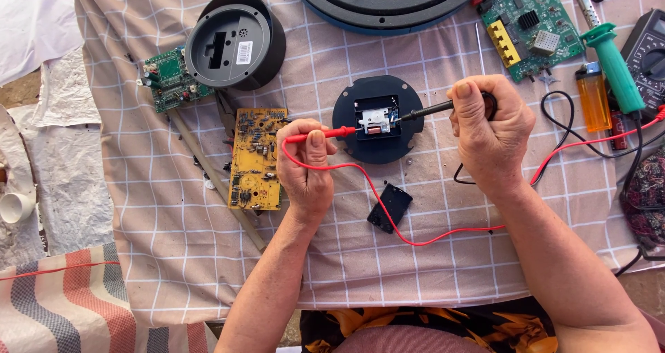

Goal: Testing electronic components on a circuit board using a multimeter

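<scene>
Left hand (306, 167) pinches the red probe (331, 133); right hand (489, 133) grips the black probe (433, 109). Both tips meet at the small white part in the open compartment of the round black base (350, 145), centre of the checked cloth (173, 256). Circuit boards: three, one yellow (257, 159), two green (168, 78). Black round housing (235, 41) carries a white rectangular label.

Off to the side I've got a yellow circuit board (257, 158), an orange lighter (595, 96) upper right, and a green-handled screwdriver (614, 67) beside it.
</scene>
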